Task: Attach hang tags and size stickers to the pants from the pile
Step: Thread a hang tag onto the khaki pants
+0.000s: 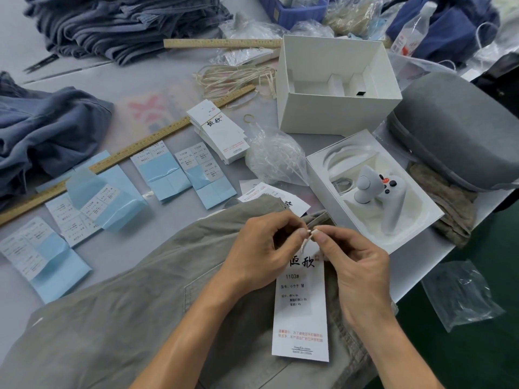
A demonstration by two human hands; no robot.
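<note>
Grey-green pants [140, 299] lie spread across the near table. A long white hang tag [302, 313] printed 1103# M rests on them. Above its top end, my left hand [261, 248] and my right hand [356, 265] each pinch an end of the tag's pale string [306, 237], fingertips nearly meeting near the waistband. A banded stack of hang tags [219, 133] sits further back. Several blue-backed size sticker sheets [165, 172] lie in a row on the left. A pile of blue pants [123, 23] is at the far left.
Two wooden rulers [157, 133] cross the table. A white open box [337, 88], a tray holding a white controller [376, 192], a grey case [460, 136], string bundles [236, 77] and plastic bags [275, 158] crowd the right. More blue pants [45, 130] lie left. The table edge runs along the right.
</note>
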